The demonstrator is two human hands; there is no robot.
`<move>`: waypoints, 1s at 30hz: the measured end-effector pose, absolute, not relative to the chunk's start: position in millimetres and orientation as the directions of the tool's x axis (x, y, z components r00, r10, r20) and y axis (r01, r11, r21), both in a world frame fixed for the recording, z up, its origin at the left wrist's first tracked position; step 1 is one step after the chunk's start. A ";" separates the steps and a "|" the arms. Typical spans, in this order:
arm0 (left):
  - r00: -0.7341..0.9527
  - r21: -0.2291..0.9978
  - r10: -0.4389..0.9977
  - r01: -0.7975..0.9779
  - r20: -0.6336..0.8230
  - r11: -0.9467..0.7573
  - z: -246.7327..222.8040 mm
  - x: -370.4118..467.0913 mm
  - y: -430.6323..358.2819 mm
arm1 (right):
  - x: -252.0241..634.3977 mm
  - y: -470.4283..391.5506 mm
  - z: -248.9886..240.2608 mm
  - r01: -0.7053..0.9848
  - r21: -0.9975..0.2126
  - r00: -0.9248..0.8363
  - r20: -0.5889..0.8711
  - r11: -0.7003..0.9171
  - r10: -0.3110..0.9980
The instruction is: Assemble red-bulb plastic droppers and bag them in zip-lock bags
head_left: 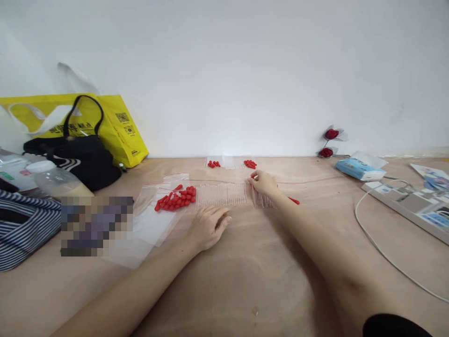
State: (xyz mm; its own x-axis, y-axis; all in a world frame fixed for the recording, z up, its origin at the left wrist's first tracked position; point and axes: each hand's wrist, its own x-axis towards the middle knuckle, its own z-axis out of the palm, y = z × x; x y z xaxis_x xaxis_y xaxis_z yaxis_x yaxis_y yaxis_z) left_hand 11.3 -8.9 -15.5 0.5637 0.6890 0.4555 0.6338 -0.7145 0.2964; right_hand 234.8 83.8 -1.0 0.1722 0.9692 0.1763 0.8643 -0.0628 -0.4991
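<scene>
The right hand (265,184) pinches a small red bulb-shaped piece (252,178) at the narrower row of thin clear tubes (264,200), while the left hand (209,228), apart from it, lies empty, fingers relaxed, beside the wider clear-tube row (221,193), near heaped red teardrop-shaped bulbs (176,199).

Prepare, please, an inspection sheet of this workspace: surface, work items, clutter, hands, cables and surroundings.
Surface: brown table, slightly wrinkled covering.
Work items: red bulbs heaped on clear bags; clear tubes lined up to their right.
Clutter: yellow bag, black bag and striped bag at left; tissue pack at right.
Hands: left hand empty; right hand pinching a red piece.
Cables: white cable curving beside the power strip.
Surroundings: white wall; dark red flowers near it.
</scene>
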 end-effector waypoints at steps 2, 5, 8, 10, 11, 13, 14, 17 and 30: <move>0.572 0.292 0.684 0.629 0.453 -0.720 -15.5 11.4 -8.6 | 228.5 85.8 -3.7 0.892 -0.443 0.190 0.184 -0.091 0.965; 0.584 0.284 0.680 0.628 0.443 -0.724 -15.0 11.4 -8.4 | 221.4 85.2 -5.9 0.924 -0.368 0.187 0.204 -0.101 0.961; 0.600 0.272 0.676 0.627 0.429 -0.730 -14.3 11.4 -9.2 | 217.6 79.4 -5.8 0.943 -0.321 0.171 0.237 -0.089 0.956; 0.610 0.257 0.669 0.628 0.424 -0.735 -14.7 11.3 -9.6 | 216.0 72.2 -4.6 0.951 -0.298 0.162 0.251 -0.083 0.954; 0.614 0.246 0.667 0.630 0.422 -0.736 -15.4 11.2 -9.5 | 215.0 67.7 -3.6 0.955 -0.288 0.151 0.247 -0.076 0.957; 0.620 0.226 0.664 0.638 0.417 -0.737 -17.5 11.0 -8.9 | 212.6 58.0 -1.1 0.964 -0.263 0.107 0.219 -0.047 0.970; 0.624 0.218 0.664 0.640 0.411 -0.736 -18.7 10.9 -8.4 | 211.1 53.3 0.5 0.969 -0.247 0.083 0.193 -0.034 0.978; 0.635 0.217 0.671 0.644 0.383 -0.734 -22.1 10.7 -6.8 | 205.4 43.3 5.5 0.980 -0.193 0.069 0.107 -0.047 0.992; 0.637 0.199 0.675 0.655 0.372 -0.729 -22.5 10.9 -7.1 | 195.0 50.0 13.6 0.972 -0.188 0.145 0.017 -0.139 0.989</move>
